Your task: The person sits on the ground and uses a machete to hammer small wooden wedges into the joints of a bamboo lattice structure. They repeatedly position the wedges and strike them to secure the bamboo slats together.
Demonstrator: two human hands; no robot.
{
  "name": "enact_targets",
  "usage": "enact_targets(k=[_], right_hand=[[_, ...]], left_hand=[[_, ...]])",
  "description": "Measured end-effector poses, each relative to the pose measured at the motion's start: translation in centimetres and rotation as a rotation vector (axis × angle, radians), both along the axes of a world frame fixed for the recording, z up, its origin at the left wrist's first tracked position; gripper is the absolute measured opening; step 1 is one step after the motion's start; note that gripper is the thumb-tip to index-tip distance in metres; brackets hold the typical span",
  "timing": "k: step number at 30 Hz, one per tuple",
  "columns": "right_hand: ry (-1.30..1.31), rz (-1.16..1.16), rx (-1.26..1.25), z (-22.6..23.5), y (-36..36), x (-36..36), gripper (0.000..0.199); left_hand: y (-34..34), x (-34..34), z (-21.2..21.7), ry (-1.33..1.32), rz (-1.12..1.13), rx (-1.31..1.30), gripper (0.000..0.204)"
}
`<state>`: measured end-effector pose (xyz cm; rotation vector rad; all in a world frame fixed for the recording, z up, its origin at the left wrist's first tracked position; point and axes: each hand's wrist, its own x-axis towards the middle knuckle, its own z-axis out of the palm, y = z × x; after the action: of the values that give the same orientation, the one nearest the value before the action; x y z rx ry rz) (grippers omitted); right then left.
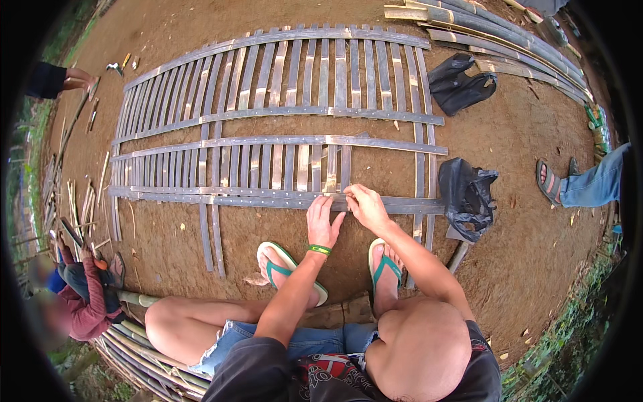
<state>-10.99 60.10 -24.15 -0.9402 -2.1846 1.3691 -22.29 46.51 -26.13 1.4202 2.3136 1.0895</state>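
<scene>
A bamboo lattice panel (268,114) of dark rails and upright slats lies on the ground before me. My left hand (324,226) rests with fingers stretched across its near rail (268,199), beside the last slats of the lower row. Close by, my right hand (366,206) has its thumb and fingers pinched together at the same rail, near the foot of a slat (345,164). Whatever sits between those fingertips is too small to make out. Small pale dots run along the rails.
Two black plastic bags (462,84) (467,197) lie right of the panel. Split bamboo (509,40) is piled at the far right. A person in jeans (593,179) stands at the right; another with a red sleeve (87,311) sits at the left. Bamboo poles (147,352) lie beside me.
</scene>
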Motion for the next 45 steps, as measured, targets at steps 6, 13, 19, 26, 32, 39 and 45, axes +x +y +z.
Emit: enact_targets(k=[6,13,19,26,32,39,45], right_hand=[[-0.08,0.035,0.081,0.4,0.3,-0.8,0.016],[-0.147,0.095,0.131,1.1,0.4,-1.1,0.02],[-0.206,0.118,0.159,0.6,1.2,-0.3,0.018],[-0.115,0.12,-0.058,2.1,1.3,-0.5,0.021],[-0.127,0.012,0.196,0.9,-0.5,-0.6,0.024],[-0.141,-0.02,0.186,1.0,-1.1,-0.7,0.022],[-0.184,-0.004,0.21,1.6,-0.4,-0.9,0.022]], left_hand=[[2.6,0.8,0.3,-0.06,0.134,0.019,0.044],[3.0,0.2,-0.5,-0.02,0.059,-0.027,0.033],[3.7,0.7,-1.5,-0.091,0.072,-0.037,0.028],[3.0,-0.2,-2.0,-0.133,0.068,-0.031,0.026],[4.6,-0.6,2.1,-0.238,0.331,0.254,0.032],[2.4,-0.5,28.2,-0.19,0.193,0.561,0.06],[-1.3,-2.6,29.5,0.168,0.157,0.357,0.073]])
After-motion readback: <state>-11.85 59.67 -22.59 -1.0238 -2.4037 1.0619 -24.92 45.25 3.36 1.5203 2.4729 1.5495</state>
